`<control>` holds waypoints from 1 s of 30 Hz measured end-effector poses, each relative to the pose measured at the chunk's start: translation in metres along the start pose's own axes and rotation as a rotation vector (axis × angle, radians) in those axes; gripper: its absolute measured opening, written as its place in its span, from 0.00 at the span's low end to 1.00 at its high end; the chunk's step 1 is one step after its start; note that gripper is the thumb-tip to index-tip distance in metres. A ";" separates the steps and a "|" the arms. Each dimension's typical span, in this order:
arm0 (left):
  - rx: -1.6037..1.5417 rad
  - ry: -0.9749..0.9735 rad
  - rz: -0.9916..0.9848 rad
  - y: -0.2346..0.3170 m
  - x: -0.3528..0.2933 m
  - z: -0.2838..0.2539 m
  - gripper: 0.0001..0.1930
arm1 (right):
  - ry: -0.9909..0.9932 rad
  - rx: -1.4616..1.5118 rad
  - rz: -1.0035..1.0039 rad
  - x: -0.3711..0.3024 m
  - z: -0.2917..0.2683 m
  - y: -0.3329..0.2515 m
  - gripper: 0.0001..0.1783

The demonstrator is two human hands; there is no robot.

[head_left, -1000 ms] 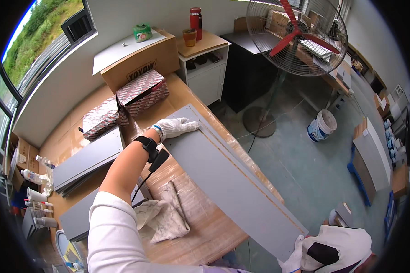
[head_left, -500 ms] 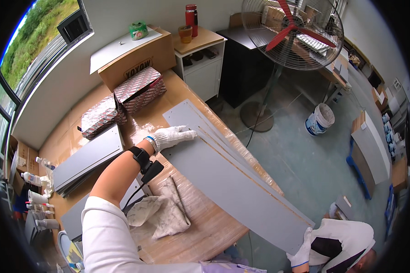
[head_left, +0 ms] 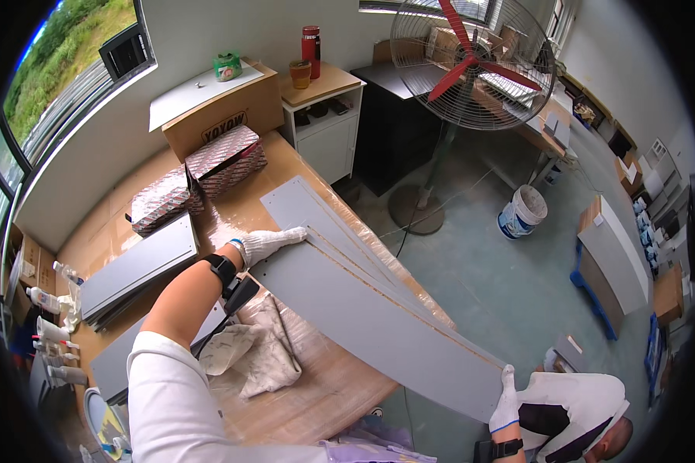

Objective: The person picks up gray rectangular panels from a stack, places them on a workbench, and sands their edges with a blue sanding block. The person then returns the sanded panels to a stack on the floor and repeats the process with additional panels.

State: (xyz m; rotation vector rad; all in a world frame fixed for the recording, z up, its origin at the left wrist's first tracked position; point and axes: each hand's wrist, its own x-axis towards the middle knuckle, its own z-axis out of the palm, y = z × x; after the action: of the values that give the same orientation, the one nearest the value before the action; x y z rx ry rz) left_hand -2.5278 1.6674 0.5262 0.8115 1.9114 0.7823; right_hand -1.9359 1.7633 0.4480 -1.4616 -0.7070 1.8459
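A long grey board (head_left: pixel 371 332) with a raw brown edge lies slantwise from the table out past its right side. At its far left end is my left hand (head_left: pixel 272 244) in a white knit glove, fingers closed over the edge. My right hand (head_left: pixel 506 403), gloved too, grips the near right end with the thumb on top; its other fingers are hidden. Behind and partly under this board rests another grey board (head_left: pixel 295 199) on the table. A crumpled, stained cloth (head_left: pixel 266 351) lies near my left forearm.
Stacked grey panels (head_left: pixel 143 266), patterned boxes (head_left: pixel 224 158) and bottles (head_left: pixel 45 299) occupy the table's left side. A red-bladed floor fan (head_left: pixel 471 65) stands beyond, with a white bucket (head_left: pixel 523 212) on the floor. Close by at lower right, another person (head_left: pixel 575 405) bends down.
The view has shifted, so the surroundings sit further left. My right hand and wrist show more fully; both hands keep their hold on the board's ends.
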 end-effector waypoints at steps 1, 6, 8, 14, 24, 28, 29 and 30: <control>0.045 0.011 0.058 0.002 -0.015 0.002 0.37 | 0.013 -0.022 0.013 -0.003 -0.008 0.001 0.36; 0.000 -0.038 -0.017 -0.002 -0.113 0.021 0.27 | -0.031 -0.023 0.023 -0.032 -0.062 0.021 0.36; -0.139 -0.012 -0.036 -0.017 -0.170 0.033 0.31 | -0.106 -0.076 0.001 -0.037 -0.081 0.022 0.38; -0.247 0.162 -0.199 -0.088 -0.321 0.085 0.39 | -0.445 -0.258 0.023 -0.048 -0.100 0.022 0.43; -0.663 0.594 -0.349 -0.231 -0.555 0.162 0.47 | -0.593 -0.491 0.244 -0.051 -0.019 0.090 0.52; -0.755 0.668 -0.258 -0.311 -0.628 0.180 0.51 | -0.710 -0.604 0.307 -0.079 0.043 0.131 0.56; -0.765 0.681 -0.241 -0.333 -0.644 0.182 0.52 | -0.749 -0.610 0.323 -0.088 0.058 0.144 0.57; -0.732 0.716 -0.246 -0.354 -0.655 0.182 0.55 | -0.723 -0.632 0.287 -0.093 0.076 0.157 0.57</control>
State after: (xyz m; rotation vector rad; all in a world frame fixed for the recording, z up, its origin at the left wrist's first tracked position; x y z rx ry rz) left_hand -2.1894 0.9804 0.4908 -0.1903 2.0108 1.6195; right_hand -2.0227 1.5915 0.4030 -1.2638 -1.6119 2.5565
